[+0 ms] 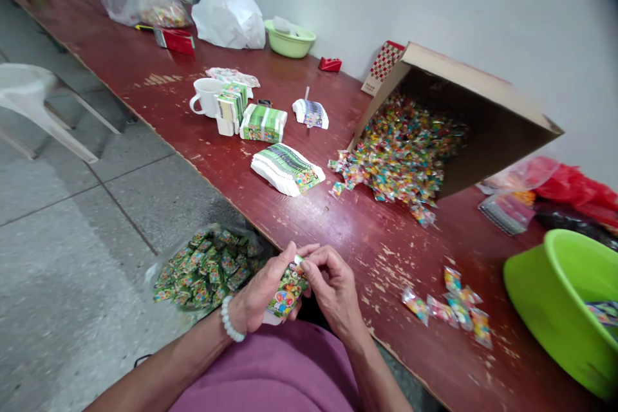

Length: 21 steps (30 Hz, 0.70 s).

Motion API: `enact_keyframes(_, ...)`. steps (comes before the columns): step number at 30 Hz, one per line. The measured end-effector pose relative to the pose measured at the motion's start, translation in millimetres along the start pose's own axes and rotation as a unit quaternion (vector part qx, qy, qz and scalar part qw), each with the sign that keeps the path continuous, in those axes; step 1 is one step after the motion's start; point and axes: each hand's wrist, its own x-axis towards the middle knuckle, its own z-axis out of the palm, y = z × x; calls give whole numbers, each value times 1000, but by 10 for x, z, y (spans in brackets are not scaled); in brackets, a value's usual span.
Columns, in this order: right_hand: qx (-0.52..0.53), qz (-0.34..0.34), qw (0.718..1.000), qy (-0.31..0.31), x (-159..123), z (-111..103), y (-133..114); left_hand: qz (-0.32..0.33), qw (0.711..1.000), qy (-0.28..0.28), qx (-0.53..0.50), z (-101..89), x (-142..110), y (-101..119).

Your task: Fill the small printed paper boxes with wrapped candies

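Note:
Close to my body, just off the table's front edge, my left hand (270, 280) is wrapped around a small printed card box (290, 290) with a green, colourful candy picture. It is tilted, and a white flap shows at its lower end. My right hand (333, 283) pinches the box's upper right edge between thumb and fingers. Beyond my hands lies a fanned stack of flat printed boxes (287, 168). A cardboard carton (483, 103) on its side spills wrapped candies (405, 148) onto the table. Several loose candy packets (456, 306) lie to my right.
A bag of green packets (207, 267) sits low at left, near a white stool (43, 90). On the red table (212, 154) stand bundled boxes (263, 123), a white mug (207, 96), a pale green basin (290, 42) and a bright green tub (545, 296).

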Motion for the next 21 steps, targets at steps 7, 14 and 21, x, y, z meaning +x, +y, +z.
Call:
enact_keyframes(7, 82, 82, 991, -67, 81, -44, -60, 46, 992, 11, 116, 2, -53, 59)
enact_keyframes(14, -51, 25, 996, -73, 140, -139, -148, 45, 989, 13, 139, -12, -57, 88)
enact_keyframes(21, 13, 53, 997, -55, 40, -25, 14, 20, 999, 38, 23, -24, 5, 62)
